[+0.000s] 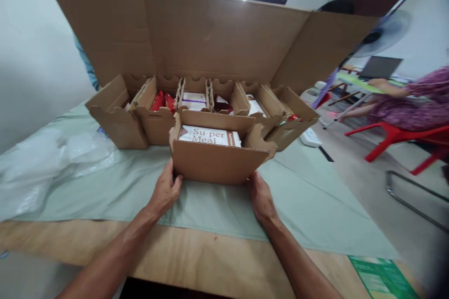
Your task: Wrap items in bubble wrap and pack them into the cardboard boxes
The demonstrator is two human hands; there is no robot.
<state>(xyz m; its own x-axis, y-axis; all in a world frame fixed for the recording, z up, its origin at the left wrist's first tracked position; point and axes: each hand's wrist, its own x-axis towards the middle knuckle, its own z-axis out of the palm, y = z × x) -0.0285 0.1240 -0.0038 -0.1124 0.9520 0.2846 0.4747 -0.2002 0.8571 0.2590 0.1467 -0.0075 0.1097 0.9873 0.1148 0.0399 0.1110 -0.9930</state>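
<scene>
An open-topped cardboard box point(217, 163) stands at the middle of the table, with a white carton marked "Su-per Meal" point(210, 135) inside it. My left hand point(165, 187) grips its lower left side, the thumb showing near the front corner. On the opposite side, my right hand point(261, 195) holds the lower right corner, its fingers mostly hidden behind the cardboard. Just behind is a row of several similar cardboard bins point(157, 124). Red packets point(163, 101) and a white box with a purple stripe point(194, 101) show in some of them.
A tall cardboard panel point(224, 32) rises behind the bins. Clear plastic wrap point(63, 159) lies at the left on the green cloth point(301, 201). A green-and-white sheet point(380, 275) is at the right front edge. A person point(414, 98) sits on a red chair point(393, 138) at right.
</scene>
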